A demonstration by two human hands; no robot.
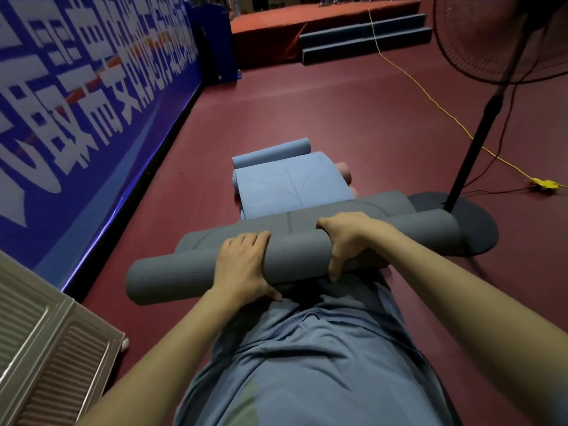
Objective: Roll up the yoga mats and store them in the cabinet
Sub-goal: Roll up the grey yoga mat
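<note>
while both hands clasp grey mat roll (190, 273), left hand (242, 265) and right hand (347, 241) curled over it, rolling step nearly done, judged. short flat tail remains beyond roll. next: finish roll, carry to cabinet (46, 339) left of roll. count: one grey mat, one blue mat (292, 186) beyond roll, one pink mat (344, 173) under blue.

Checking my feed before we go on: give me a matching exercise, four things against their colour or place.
Things:
1. mat under both hands
2. mat lying further off
3. cord on the floor
4. cabinet

Descriptions:
A. yellow
B. grey, mostly rolled
C. white, slatted, lower left
D. light blue, ends curled

Pairs: 1-B, 2-D, 3-A, 4-C. The left hand and right hand both grip the grey roll.
</note>
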